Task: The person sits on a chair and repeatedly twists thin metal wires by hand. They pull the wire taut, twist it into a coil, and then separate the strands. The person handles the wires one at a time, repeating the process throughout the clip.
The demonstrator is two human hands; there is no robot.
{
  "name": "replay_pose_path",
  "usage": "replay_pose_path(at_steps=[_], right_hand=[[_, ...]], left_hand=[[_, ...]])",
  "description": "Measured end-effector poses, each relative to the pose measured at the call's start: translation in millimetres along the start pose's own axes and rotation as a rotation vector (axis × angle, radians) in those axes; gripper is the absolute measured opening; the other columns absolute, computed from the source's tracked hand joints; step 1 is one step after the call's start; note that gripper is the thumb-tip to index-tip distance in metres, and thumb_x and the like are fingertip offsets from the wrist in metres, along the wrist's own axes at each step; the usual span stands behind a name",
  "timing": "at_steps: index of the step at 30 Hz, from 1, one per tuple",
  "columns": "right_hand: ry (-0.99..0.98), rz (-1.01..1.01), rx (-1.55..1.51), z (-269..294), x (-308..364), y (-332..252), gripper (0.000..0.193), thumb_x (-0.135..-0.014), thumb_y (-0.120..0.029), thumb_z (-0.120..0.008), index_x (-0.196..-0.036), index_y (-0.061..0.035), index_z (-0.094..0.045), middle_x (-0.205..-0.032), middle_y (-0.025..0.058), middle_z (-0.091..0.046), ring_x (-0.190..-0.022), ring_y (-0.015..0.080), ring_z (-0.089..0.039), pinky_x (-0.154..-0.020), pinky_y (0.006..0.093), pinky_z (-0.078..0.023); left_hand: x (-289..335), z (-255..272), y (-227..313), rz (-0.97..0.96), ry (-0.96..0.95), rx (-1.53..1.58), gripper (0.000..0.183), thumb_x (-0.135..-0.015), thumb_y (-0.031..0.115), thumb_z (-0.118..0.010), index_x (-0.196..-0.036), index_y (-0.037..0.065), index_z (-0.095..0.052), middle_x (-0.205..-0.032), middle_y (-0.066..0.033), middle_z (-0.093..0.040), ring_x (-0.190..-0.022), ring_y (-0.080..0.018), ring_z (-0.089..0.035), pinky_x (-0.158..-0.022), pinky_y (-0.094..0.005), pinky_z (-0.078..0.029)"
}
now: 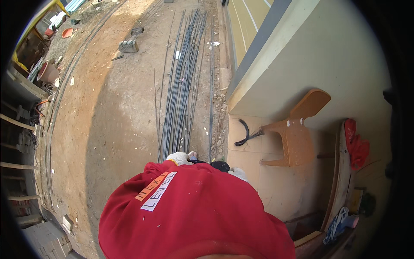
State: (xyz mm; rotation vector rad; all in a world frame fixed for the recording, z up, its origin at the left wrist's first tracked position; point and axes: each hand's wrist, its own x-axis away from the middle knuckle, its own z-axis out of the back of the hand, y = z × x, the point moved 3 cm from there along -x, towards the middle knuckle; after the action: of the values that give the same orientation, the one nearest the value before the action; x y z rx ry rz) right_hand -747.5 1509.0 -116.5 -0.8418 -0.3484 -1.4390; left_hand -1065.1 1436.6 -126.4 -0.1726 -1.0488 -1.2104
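Observation:
In a white knit glove with a yellow cuff edge, my left hand (178,158) shows just beyond the front of my red shirt. A bundle of long dark steel bars (183,86) lies on the ground straight ahead, its near end by that hand. My right hand (238,174), also in a white glove, is mostly covered by the shirt and lies near the edge of the tiled floor. Between the two hands a dark, rounded object (220,166) shows in part; its kind is unclear. The fingers of both hands are hidden.
An orange plastic chair (293,142) lies tipped on the tiles at right, with a black bundle of wires (246,133) beside it. A wooden bench (338,181) carries a red cloth (357,144). A grey toolbox-like block (128,46) sits on the dirt.

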Motion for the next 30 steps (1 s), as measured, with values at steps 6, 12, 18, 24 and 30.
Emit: replay_pose_path(at_steps=[6,12,18,24,30], right_hand=[[-0.205,0.192,0.251,40.6,-36.4,-45.6,0.052,-0.08,-0.04,-0.072,-0.128,-0.0226,-0.065,-0.127,0.0128,-0.064,-0.121,0.0332,-0.059,-0.103,0.043,-0.046],[-0.293,0.573,0.37,82.8,-75.7,-93.6,0.035,-0.082,-0.036,-0.067,-0.113,-0.0199,-0.074,-0.115,0.0163,-0.064,-0.11,0.035,-0.062,-0.095,0.0434,-0.049],[-0.671,0.92,0.695,76.2,-177.1,-91.2,0.036,-0.085,-0.036,-0.062,-0.111,-0.0139,-0.073,-0.106,0.0173,-0.069,-0.1,0.0338,-0.067,-0.09,0.0415,-0.051],[-0.707,1.213,0.911,-25.5,-291.0,-23.8,0.036,-0.091,-0.032,-0.053,-0.114,-0.0089,-0.069,-0.101,0.0176,-0.069,-0.098,0.0327,-0.068,-0.088,0.0404,-0.051],[-0.594,0.956,0.683,-9.6,-271.8,-8.6,0.041,-0.086,-0.036,-0.057,-0.101,-0.0016,-0.072,-0.1,0.0255,-0.069,-0.095,0.0418,-0.068,-0.087,0.0466,-0.052]], left_hand=[[-17.6,-5.3,-41.6,0.01,-0.045,0.307,0.044,-0.087,0.046,-0.064,-0.106,0.008,-0.075,-0.108,-0.0219,-0.07,-0.102,-0.0396,-0.067,-0.087,-0.0426,-0.053],[-28.8,-25.4,-25.0,0.193,0.051,0.545,0.041,-0.088,0.04,-0.066,-0.112,0.008,-0.073,-0.111,-0.0188,-0.071,-0.101,-0.0344,-0.068,-0.088,-0.0373,-0.052],[-59.0,-94.1,5.8,0.099,0.363,1.344,0.045,-0.093,0.02,-0.061,-0.132,-0.001,-0.059,-0.117,-0.0125,-0.071,-0.104,-0.0177,-0.065,-0.093,-0.0277,-0.048],[-24.4,-94.7,73.8,0.469,0.411,0.746,0.057,-0.085,0.043,-0.062,-0.132,0.012,-0.061,-0.118,-0.0221,-0.067,-0.113,-0.0374,-0.064,-0.096,-0.0411,-0.048],[23.5,-104.2,107.5,0.644,0.597,1.217,0.049,-0.086,0.039,-0.067,-0.122,0.006,-0.068,-0.103,-0.02,-0.073,-0.099,-0.0301,-0.07,-0.089,-0.0358,-0.05]])
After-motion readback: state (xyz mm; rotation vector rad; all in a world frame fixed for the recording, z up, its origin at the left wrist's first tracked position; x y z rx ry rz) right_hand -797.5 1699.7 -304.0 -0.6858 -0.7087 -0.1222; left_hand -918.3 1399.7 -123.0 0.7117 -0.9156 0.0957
